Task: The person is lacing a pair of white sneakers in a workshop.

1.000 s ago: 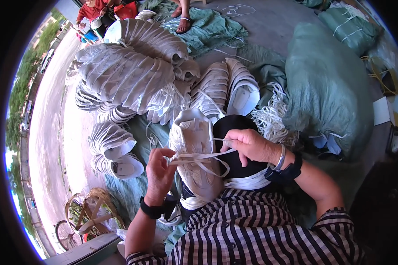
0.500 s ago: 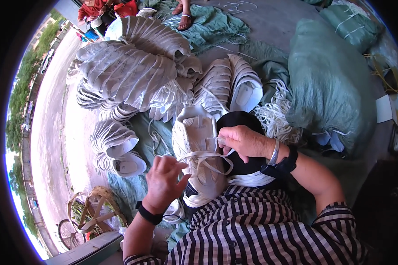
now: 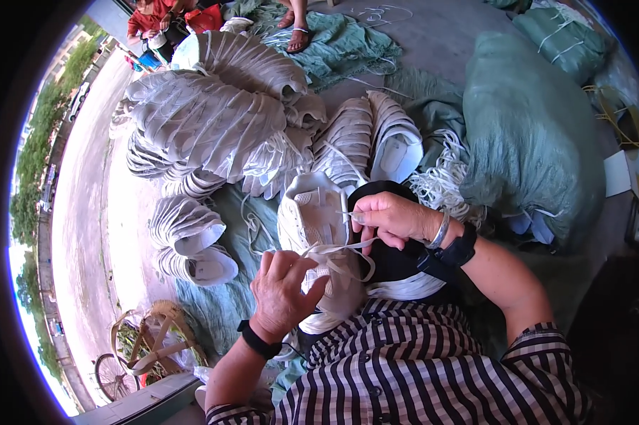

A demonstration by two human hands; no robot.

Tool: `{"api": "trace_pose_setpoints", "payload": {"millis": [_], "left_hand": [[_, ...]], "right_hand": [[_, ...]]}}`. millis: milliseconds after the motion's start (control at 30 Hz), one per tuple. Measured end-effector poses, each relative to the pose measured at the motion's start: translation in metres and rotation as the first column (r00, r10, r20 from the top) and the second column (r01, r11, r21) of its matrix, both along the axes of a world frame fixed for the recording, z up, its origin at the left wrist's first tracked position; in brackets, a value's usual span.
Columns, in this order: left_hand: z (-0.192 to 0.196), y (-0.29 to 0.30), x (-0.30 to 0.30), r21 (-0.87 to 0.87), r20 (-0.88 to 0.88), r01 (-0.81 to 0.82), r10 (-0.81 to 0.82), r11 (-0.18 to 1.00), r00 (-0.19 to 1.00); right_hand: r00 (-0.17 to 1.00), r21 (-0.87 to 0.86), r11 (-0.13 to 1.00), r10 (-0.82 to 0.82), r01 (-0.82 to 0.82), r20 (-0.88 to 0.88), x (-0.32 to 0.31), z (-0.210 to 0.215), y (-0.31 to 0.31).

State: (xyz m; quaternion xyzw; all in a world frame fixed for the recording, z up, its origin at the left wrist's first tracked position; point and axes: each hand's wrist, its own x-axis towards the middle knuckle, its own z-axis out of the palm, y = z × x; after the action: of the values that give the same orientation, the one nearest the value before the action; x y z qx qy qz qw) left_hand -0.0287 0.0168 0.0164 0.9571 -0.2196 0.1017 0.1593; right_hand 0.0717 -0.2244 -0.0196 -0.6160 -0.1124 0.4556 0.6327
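A white shoe (image 3: pixel 311 205) lies in front of my body, its toe end toward me and its opening away. A loose white shoelace (image 3: pixel 333 249) crosses it and runs toward my right hand. My right hand (image 3: pixel 394 218), with a silver bangle, is closed at the shoe's right edge, pinching the lace; a thin pale tip sticks out from its fingertips. My left hand (image 3: pixel 282 289) is over the shoe's left side, fingers bent beside the lace and thumb apart. Whether its fingertips touch the lace is hard to tell.
Nested shoe uppers (image 3: pixel 206 117) are heaped at the far left, with smaller stacks (image 3: pixel 192 237) nearer. A bundle of white laces (image 3: pixel 443 173) lies beside a big green sack (image 3: pixel 532 134). A woven basket (image 3: pixel 163 329) stands at lower left. Another person (image 3: pixel 149 25) sits at the back.
My left hand has shifted right, closer to the lace over the shoe. The right hand's lower fingers have curled in, and the lace between the hands has lifted slightly.
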Motion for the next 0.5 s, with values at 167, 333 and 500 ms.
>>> {"api": "trace_pose_setpoints", "payload": {"millis": [167, 333, 500], "left_hand": [[0.006, 0.001, 0.002, -0.039, 0.081, -0.053, 0.056, 0.998, 0.995], [0.008, -0.004, -0.008, -0.051, 0.148, 0.049, -0.041, 0.997, 0.988], [0.019, -0.022, 0.004, 0.101, 0.037, -0.002, -0.002, 0.995, 0.999]], "right_hand": [[1.0, 0.004, 1.0, -0.009, 0.009, -0.017, -0.001, 0.002, -0.002], [0.999, -0.004, 0.999, 0.036, -0.036, -0.021, 0.002, 0.003, 0.0], [0.999, -0.012, 0.999, 0.046, -0.046, -0.028, 0.003, 0.002, -0.003]]}}
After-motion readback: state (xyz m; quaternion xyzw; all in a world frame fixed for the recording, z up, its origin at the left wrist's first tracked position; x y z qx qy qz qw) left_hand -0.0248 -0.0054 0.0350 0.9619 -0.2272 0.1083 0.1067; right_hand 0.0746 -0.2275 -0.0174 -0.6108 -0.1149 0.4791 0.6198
